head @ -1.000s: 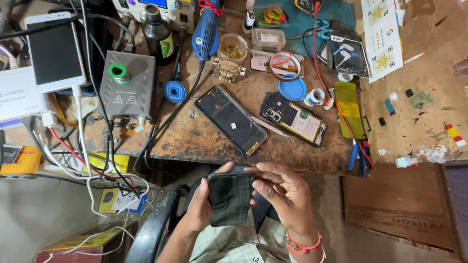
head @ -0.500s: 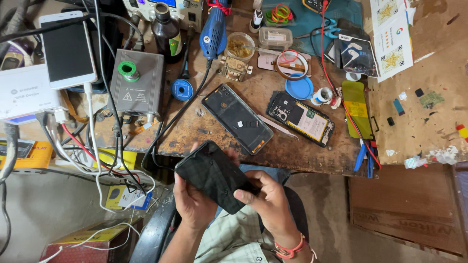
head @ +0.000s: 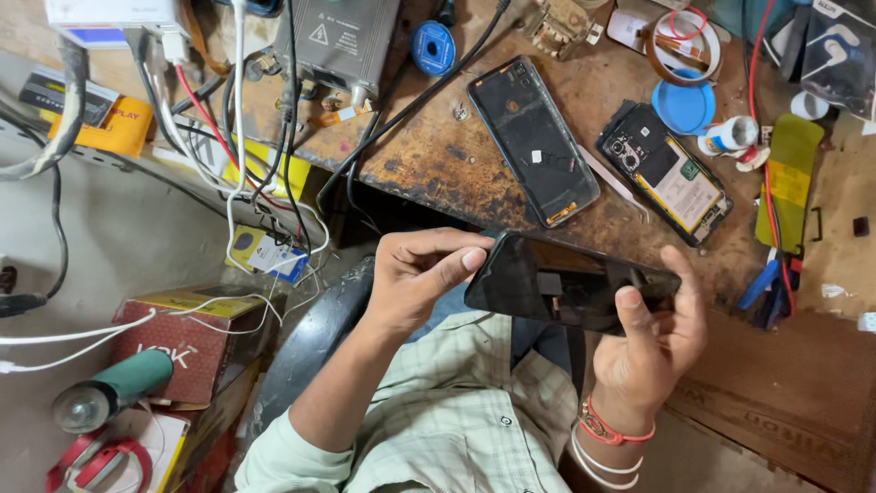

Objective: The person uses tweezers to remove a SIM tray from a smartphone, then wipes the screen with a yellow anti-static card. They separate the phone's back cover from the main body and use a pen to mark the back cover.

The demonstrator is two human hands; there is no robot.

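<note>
I hold a black phone cover [head: 570, 285] level above my lap, just below the workbench [head: 438, 160] edge. My left hand [head: 420, 274] pinches its end at nine o'clock, thumb and forefinger closed on the rim. My right hand [head: 652, 342] grips the end at three o'clock, fingers curled round it. At twelve o'clock on the bench lie a stripped phone screen [head: 534, 137] and, just beside it, an opened phone [head: 666, 172].
</note>
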